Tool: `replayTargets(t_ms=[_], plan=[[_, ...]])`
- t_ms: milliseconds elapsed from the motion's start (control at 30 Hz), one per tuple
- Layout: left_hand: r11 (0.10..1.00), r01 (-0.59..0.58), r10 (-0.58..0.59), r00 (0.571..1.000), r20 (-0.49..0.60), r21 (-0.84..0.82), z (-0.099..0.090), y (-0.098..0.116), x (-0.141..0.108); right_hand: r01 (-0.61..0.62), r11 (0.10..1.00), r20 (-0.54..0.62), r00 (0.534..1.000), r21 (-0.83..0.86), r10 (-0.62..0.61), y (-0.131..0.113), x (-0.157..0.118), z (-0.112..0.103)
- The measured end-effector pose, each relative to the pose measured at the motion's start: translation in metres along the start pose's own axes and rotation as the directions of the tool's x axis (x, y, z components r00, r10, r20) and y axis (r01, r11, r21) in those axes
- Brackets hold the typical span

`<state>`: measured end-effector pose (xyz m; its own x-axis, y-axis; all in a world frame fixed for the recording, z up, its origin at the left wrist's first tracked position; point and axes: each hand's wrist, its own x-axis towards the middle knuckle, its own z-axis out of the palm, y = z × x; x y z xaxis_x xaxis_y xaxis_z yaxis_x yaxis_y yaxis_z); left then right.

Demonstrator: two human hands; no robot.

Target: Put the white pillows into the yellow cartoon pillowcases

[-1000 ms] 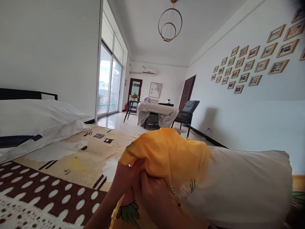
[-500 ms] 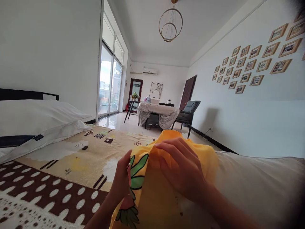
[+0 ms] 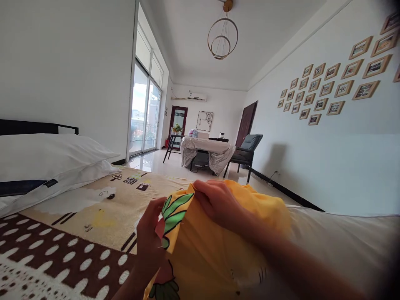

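A yellow cloth (image 3: pixel 215 258) with green leaves and pink shapes printed on it is bunched up over the bed at the bottom centre. My left hand (image 3: pixel 152 229) grips its left edge, beside the printed leaves, with the fingers partly behind the fabric. At the cloth's upper edge, my right hand (image 3: pixel 217 202) pinches a corner between thumb and fingers. Between the two hands a leaf-printed strip stands up as a fold. More of the yellow fabric lies in loose folds behind and to the right of my right hand.
The bed has a patterned beige and brown blanket (image 3: pixel 125 208), with white pillows (image 3: pixel 56 156) at the left. A pale cover (image 3: pixel 340 237) lies at the right. Beyond the bed stand a draped table (image 3: pixel 208 143) and a dark chair (image 3: pixel 248 150).
My right hand has moved left and closed on the cloth's upper corner. My left hand has shifted slightly left. The raised part of the cloth behind my right hand is lower.
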<state>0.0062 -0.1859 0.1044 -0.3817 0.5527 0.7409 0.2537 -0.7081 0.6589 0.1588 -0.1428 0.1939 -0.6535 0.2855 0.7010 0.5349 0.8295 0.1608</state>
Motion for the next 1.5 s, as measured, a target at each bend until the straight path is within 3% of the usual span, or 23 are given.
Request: replayTargets(t_ms=[67, 167, 300, 433, 500, 600, 700, 767, 867, 933, 1033, 1133, 1200, 1267, 1367, 1467, 1500], plan=[[0.997, -0.021, 0.020, 0.999, 0.026, 0.068, -0.006, 0.007, 0.000, 0.063, 0.997, -0.021, 0.998, -0.036, -0.064, -0.001, -0.001, 0.005], [0.998, 0.042, -0.045, 0.997, 0.064, 0.040, -0.010, 0.010, -0.001, 0.144, 0.985, -0.042, 0.988, -0.093, -0.148, -0.002, -0.003, 0.010], [0.983, 0.152, -0.151, 0.988, 0.020, -0.102, -0.007, 0.005, -0.001, 0.115, 0.974, -0.104, 0.985, -0.196, -0.137, 0.002, -0.005, 0.010], [0.978, 0.151, -0.151, 0.989, 0.013, -0.146, -0.004, 0.002, 0.002, 0.106, 0.964, -0.119, 0.983, -0.244, -0.138, 0.011, -0.005, 0.005], [0.986, 0.106, -0.111, 0.994, -0.025, -0.130, -0.005, 0.003, 0.003, 0.067, 0.973, -0.065, 0.994, -0.220, -0.084, 0.018, -0.003, -0.004], [0.992, 0.070, -0.081, 0.990, -0.112, -0.104, -0.008, 0.007, 0.001, -0.035, 0.996, 0.168, 0.985, -0.076, 0.048, 0.038, 0.000, -0.026], [0.990, 0.130, -0.138, 0.976, -0.165, -0.057, -0.011, 0.012, -0.007, -0.140, 0.982, 0.413, 0.907, 0.128, 0.075, 0.073, -0.004, -0.056], [0.985, 0.169, -0.169, 0.963, -0.212, -0.016, -0.011, 0.015, -0.016, -0.265, 0.933, 0.556, 0.827, 0.244, 0.089, 0.097, -0.014, -0.072], [0.976, 0.218, -0.216, 0.932, -0.291, -0.027, -0.006, 0.019, -0.030, -0.513, 0.746, 0.723, 0.688, 0.426, 0.060, 0.117, -0.035, -0.084], [0.978, 0.207, -0.203, 0.938, -0.282, -0.016, -0.001, 0.022, -0.033, -0.625, 0.576, 0.765, 0.644, 0.527, -0.001, 0.120, -0.048, -0.085], [0.994, 0.034, -0.008, 0.973, -0.232, 0.107, 0.004, 0.027, -0.023, -0.737, 0.418, 0.832, 0.548, 0.530, -0.088, 0.122, -0.062, -0.083], [0.963, -0.208, 0.239, 0.952, -0.188, 0.173, 0.006, 0.028, 0.002, -0.790, 0.431, 0.881, 0.473, 0.436, -0.023, 0.131, -0.073, -0.079], [0.956, -0.218, 0.248, 0.958, -0.143, 0.198, 0.009, 0.028, 0.021, -0.754, 0.558, 0.857, 0.496, 0.346, 0.139, 0.140, -0.080, -0.076], [0.969, -0.134, 0.155, 0.984, -0.088, 0.210, 0.014, 0.026, 0.040, -0.686, 0.685, 0.781, 0.558, 0.245, 0.280, 0.148, -0.086, -0.073], [0.979, -0.054, 0.061, 0.998, -0.031, 0.195, 0.022, 0.027, 0.063, -0.638, 0.747, 0.623, 0.665, 0.186, 0.412, 0.157, -0.091, -0.079], [0.993, 0.022, -0.019, 0.999, -0.030, 0.119, 0.026, 0.032, 0.081, -0.614, 0.745, 0.287, 0.786, 0.262, 0.547, 0.161, -0.092, -0.095], [0.996, 0.041, -0.038, 0.999, -0.033, 0.081, 0.026, 0.036, 0.087, -0.597, 0.732, 0.153, 0.798, 0.328, 0.583, 0.160, -0.091, -0.101]])
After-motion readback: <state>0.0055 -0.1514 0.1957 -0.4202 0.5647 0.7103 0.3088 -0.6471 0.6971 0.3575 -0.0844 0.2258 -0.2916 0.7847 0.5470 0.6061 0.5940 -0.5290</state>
